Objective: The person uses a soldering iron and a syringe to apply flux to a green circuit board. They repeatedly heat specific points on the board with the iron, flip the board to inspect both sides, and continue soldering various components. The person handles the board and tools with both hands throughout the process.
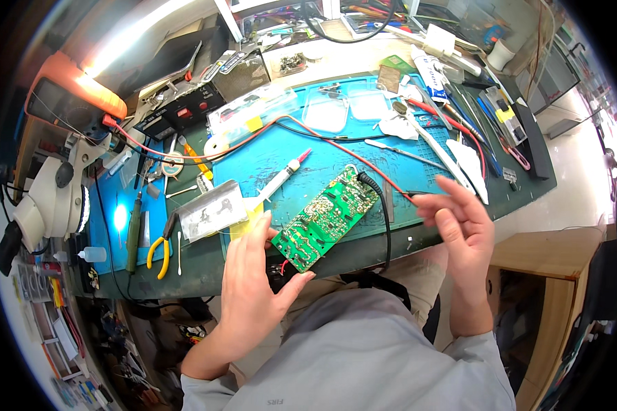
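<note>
My left hand (250,291) grips the lower left end of a green circuit board (328,218), thumb along the near edge and fingers at the far left side. The board is tilted, its soldered face toward me. A black cable (388,233) leaves its upper right corner and bends down past the bench edge. Right of the board, my right hand (463,229) is raised with fingers apart. A red test lead (370,164) reaches its fingertips; whether they touch it cannot be told. Behind the board, a syringe with a pink tip (281,179) lies on the blue mat (253,157).
An orange-cased meter (75,92) stands at the far left, near a white microscope (48,195). Yellow-handled pliers (159,255), a cotton swab (179,253) and a bag (212,211) lie left. Clear trays (325,113) sit behind; tweezers (404,154) and several tools lie right.
</note>
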A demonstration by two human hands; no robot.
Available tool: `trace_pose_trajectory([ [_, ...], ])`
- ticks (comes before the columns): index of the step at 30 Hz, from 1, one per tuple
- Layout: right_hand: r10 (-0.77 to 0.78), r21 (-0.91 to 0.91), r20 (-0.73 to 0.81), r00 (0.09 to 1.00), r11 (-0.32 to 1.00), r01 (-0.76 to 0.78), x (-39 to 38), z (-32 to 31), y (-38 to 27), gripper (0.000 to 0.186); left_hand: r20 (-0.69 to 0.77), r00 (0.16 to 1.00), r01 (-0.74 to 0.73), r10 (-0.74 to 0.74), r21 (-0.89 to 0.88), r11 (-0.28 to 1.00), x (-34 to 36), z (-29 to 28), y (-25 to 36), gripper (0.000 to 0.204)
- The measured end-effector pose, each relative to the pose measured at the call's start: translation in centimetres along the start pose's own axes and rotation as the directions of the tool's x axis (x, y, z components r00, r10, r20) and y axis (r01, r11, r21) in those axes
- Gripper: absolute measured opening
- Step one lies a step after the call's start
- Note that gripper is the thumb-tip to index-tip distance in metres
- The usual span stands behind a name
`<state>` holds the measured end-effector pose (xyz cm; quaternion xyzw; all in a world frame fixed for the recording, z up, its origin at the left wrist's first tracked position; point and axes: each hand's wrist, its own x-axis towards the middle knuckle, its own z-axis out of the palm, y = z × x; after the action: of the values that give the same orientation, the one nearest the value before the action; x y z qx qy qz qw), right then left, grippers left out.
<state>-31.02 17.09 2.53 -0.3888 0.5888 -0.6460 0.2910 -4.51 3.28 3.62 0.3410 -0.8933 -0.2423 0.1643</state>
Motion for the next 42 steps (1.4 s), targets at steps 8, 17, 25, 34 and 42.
trace_pose_trajectory([
  [8, -0.435, -0.426, -0.348, 0.831, 0.862, 0.273, 1.0, -1.2, 4.2, 0.026, -0.419, 0.908, -0.133, 0.014, -0.256, 0.957, -0.6, -0.2, -2.8, 0.053],
  [17, -0.573, -0.609, -0.216, 0.790, 0.712, 0.350, 0.4, -1.1, 5.3, 0.031, -0.575, 0.788, -0.342, 0.221, -0.111, 0.933, 1.4, -0.9, -6.3, 0.045],
  [25, -0.584, -0.691, -0.197, 0.787, 0.652, 0.312, 0.8, -0.2, 4.9, 0.031, -0.507, 0.826, -0.373, 0.246, -0.163, 0.914, 1.6, -0.7, -5.6, 0.039],
  [34, -0.562, -0.707, -0.197, 0.803, 0.649, 0.281, 0.9, 0.0, 4.6, 0.028, -0.346, 0.813, -0.527, 0.468, -0.096, 0.844, 2.7, -0.9, -5.7, 0.051],
  [42, -0.572, -0.726, -0.166, 0.804, 0.622, 0.292, 1.1, -0.1, 4.6, 0.026, -0.150, 0.884, -0.455, 0.444, -0.045, 0.890, 3.8, -0.5, -4.8, 0.059],
])
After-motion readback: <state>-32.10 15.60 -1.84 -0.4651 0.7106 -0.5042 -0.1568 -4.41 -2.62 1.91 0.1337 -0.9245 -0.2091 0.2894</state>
